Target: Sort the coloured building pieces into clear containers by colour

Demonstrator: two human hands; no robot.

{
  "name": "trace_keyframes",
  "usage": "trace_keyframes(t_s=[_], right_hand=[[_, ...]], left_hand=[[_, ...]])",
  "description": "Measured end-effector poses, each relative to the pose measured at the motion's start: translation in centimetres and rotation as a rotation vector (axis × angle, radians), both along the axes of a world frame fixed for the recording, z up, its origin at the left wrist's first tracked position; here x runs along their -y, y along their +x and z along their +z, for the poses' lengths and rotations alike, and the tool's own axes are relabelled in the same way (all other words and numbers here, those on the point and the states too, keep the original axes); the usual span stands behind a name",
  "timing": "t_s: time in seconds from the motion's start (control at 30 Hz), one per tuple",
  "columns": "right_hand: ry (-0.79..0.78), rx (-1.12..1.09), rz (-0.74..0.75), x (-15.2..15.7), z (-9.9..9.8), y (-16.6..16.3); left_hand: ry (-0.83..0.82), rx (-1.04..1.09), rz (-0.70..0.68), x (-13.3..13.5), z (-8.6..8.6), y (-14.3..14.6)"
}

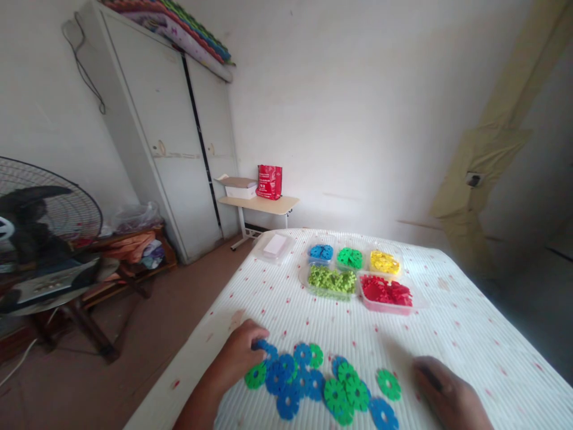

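Several blue and green flower-shaped plastic discs (313,382) lie scattered on the white dotted bedcover (452,334) close in front of me. My left hand (242,355) rests on the left end of the pile, fingers curled over a blue disc (264,348). My right hand (447,394) lies on the cover to the right of the pile, near a lone green disc (388,384); it is blurred, fingers seemingly stretched flat and holding nothing. Farther back stands a clear sorting tray (418,306) with blue, green, yellow, light-green and red pieces.
A clear lid (274,246) lies left of the tray. Beyond the bed stand a small side table (259,204) with a red bag and box, a white wardrobe (179,149), and at left a fan (40,221) and cluttered low table.
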State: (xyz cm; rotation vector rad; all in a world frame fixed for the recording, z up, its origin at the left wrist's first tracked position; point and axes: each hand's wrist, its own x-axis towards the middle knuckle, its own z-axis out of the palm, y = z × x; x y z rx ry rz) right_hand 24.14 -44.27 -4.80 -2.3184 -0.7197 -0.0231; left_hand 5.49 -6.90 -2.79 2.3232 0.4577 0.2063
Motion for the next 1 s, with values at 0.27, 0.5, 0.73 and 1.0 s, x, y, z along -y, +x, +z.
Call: trace_keyframes(t_s=[0.27, 0.5, 0.73, 1.0], right_hand=[[-0.026, -0.007, -0.023, -0.1, 0.0, -0.3], [-0.052, 0.003, -0.015, -0.2, 0.2, -0.4], [-0.056, 0.003, 0.006, -0.3, 0.0, -0.5], [-0.07, 0.013, 0.017, -0.3, 0.0, -0.5]], left_hand=[[0.032, -0.079, -0.04, 0.4, 0.5, -0.4], [-0.134, -0.155, -0.195, 0.6, 1.6, -1.3], [-0.03, -0.183, -0.223, 1.1, 1.6, -0.9], [0.16, -0.176, -0.149, 2.3, 0.5, -0.9]])
